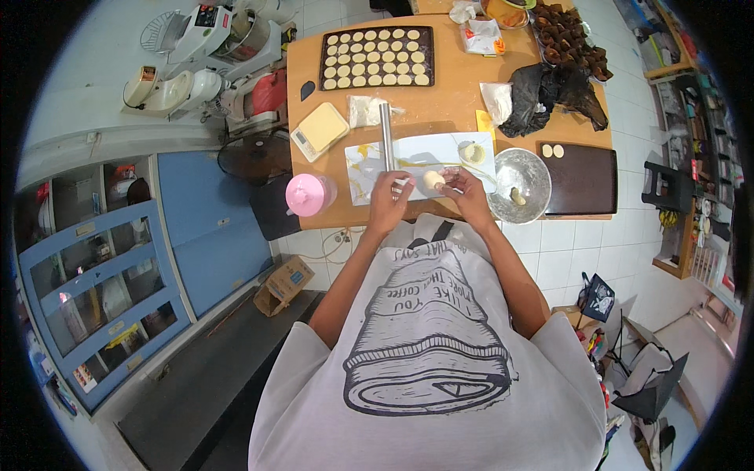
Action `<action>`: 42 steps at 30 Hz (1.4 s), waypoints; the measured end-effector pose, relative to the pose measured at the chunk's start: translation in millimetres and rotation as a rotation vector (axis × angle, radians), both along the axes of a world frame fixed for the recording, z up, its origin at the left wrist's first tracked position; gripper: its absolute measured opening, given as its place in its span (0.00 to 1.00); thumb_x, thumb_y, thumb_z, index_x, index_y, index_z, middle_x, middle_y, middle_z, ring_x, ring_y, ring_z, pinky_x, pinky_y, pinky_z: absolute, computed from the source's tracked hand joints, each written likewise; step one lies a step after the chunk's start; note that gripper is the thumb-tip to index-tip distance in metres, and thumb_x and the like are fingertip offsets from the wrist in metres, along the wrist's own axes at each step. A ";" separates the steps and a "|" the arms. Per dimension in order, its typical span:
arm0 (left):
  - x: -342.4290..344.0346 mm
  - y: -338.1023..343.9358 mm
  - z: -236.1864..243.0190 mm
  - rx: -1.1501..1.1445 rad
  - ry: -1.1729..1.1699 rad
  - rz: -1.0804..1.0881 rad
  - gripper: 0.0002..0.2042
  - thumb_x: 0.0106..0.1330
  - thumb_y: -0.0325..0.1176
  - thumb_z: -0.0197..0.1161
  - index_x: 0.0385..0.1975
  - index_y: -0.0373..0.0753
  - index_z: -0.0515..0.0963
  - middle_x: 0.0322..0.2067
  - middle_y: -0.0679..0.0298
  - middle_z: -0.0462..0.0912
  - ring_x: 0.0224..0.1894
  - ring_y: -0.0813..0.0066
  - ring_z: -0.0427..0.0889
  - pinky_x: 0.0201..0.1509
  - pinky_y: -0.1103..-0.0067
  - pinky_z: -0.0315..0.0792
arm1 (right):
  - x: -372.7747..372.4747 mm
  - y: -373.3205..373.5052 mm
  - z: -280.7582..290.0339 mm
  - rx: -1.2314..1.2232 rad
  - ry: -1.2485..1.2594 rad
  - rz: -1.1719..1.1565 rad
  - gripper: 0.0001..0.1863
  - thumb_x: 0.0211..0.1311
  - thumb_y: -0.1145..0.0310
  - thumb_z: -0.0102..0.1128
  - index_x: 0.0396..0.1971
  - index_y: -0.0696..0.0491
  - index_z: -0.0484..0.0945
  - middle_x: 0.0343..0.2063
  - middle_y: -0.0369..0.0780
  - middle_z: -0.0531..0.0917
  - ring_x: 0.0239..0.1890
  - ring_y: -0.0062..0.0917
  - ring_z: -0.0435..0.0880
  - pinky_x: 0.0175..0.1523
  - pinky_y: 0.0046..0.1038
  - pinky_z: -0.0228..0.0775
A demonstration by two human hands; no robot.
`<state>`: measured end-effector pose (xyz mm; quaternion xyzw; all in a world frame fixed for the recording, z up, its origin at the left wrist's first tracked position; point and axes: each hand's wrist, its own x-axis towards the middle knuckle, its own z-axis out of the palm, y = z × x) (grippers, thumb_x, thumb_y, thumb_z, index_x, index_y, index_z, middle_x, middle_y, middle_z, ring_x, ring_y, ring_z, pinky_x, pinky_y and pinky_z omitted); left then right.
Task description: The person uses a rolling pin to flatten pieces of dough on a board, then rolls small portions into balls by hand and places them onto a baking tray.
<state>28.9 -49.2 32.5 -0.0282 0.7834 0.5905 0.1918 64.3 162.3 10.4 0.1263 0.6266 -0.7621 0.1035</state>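
My left hand (390,194) and my right hand (463,187) meet over the near edge of a white cutting board (416,149) on the wooden table (448,98). Between the fingers of both hands sits a small pale dough ball (433,180). A thin white tool sticks out of my left hand's fingers. On the board lie a metal rolling rod (386,135) and a flattened dough round (471,151). Yellow smears mark the board's left part.
A steel bowl (520,182) with a dough lump stands right of my hands, a dark tray (581,179) with two rounds beyond it. A dark tray (377,56) of several dough discs lies at the back. A pink cup (308,194), scale (320,130) and black bag (550,90) surround.
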 end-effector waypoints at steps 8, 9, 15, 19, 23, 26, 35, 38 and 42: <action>22.6 -20.1 -32.5 -0.501 0.395 0.013 0.24 0.58 0.30 0.72 0.50 0.31 0.69 0.44 0.45 0.71 0.47 0.41 0.74 0.51 0.58 0.71 | -36.9 -11.7 -24.3 0.259 0.030 0.157 0.15 0.62 0.75 0.67 0.47 0.62 0.78 0.41 0.43 0.88 0.44 0.24 0.87 0.51 0.27 0.79; 25.1 -18.8 -34.3 -0.511 0.389 0.019 0.24 0.58 0.30 0.72 0.50 0.31 0.69 0.44 0.45 0.71 0.47 0.41 0.74 0.51 0.58 0.71 | -43.1 -18.4 -27.0 0.222 0.061 0.187 0.15 0.63 0.76 0.67 0.48 0.62 0.79 0.41 0.43 0.87 0.44 0.23 0.87 0.51 0.26 0.78; 27.0 -7.0 -50.0 -0.448 0.230 0.121 0.21 0.58 0.23 0.66 0.50 0.30 0.68 0.43 0.41 0.73 0.46 0.36 0.75 0.50 0.55 0.71 | -69.9 -26.7 -41.3 0.276 0.154 0.323 0.15 0.61 0.75 0.67 0.48 0.61 0.81 0.43 0.43 0.86 0.42 0.27 0.87 0.50 0.29 0.79; 30.8 -10.5 -54.8 -0.415 0.257 0.144 0.17 0.62 0.24 0.57 0.50 0.28 0.68 0.42 0.36 0.76 0.47 0.34 0.76 0.52 0.55 0.70 | -77.3 -20.7 -20.3 0.788 0.392 0.420 0.16 0.60 0.74 0.65 0.49 0.57 0.82 0.45 0.44 0.79 0.34 0.32 0.83 0.44 0.32 0.78; 31.1 -16.0 -35.7 -0.277 -0.001 0.141 0.16 0.65 0.30 0.55 0.50 0.27 0.67 0.43 0.33 0.76 0.48 0.34 0.77 0.52 0.55 0.69 | -73.4 -2.9 -15.3 0.782 0.519 0.268 0.19 0.61 0.73 0.64 0.53 0.56 0.80 0.47 0.45 0.76 0.40 0.32 0.82 0.44 0.32 0.78; 38.1 -25.5 -28.0 -0.154 -0.061 0.112 0.16 0.66 0.32 0.56 0.49 0.29 0.66 0.41 0.34 0.77 0.47 0.34 0.77 0.51 0.55 0.69 | -86.6 12.5 -14.2 0.757 0.520 0.334 0.27 0.65 0.68 0.64 0.63 0.55 0.72 0.56 0.49 0.74 0.44 0.35 0.83 0.49 0.36 0.77; 61.0 -39.0 -48.7 -0.135 0.158 -0.075 0.16 0.68 0.36 0.60 0.48 0.31 0.67 0.33 0.40 0.77 0.39 0.42 0.80 0.43 0.59 0.70 | -161.3 0.3 -20.3 0.354 0.096 0.425 0.22 0.74 0.53 0.54 0.57 0.54 0.75 0.48 0.45 0.83 0.43 0.29 0.85 0.43 0.32 0.78; 57.8 -22.7 -38.4 -0.313 -0.018 -0.083 0.19 0.70 0.42 0.60 0.48 0.30 0.72 0.32 0.44 0.77 0.37 0.52 0.78 0.46 0.64 0.72 | -176.5 -6.9 -41.2 0.661 0.235 0.552 0.19 0.72 0.55 0.56 0.40 0.58 0.83 0.32 0.46 0.86 0.32 0.31 0.86 0.38 0.34 0.78; 61.4 -13.4 -33.0 -0.382 0.023 0.045 0.20 0.70 0.45 0.61 0.40 0.29 0.76 0.25 0.42 0.77 0.30 0.49 0.80 0.38 0.62 0.72 | -186.0 -23.6 -45.2 0.986 0.434 0.631 0.23 0.70 0.54 0.54 0.27 0.60 0.84 0.21 0.51 0.84 0.27 0.44 0.85 0.40 0.39 0.78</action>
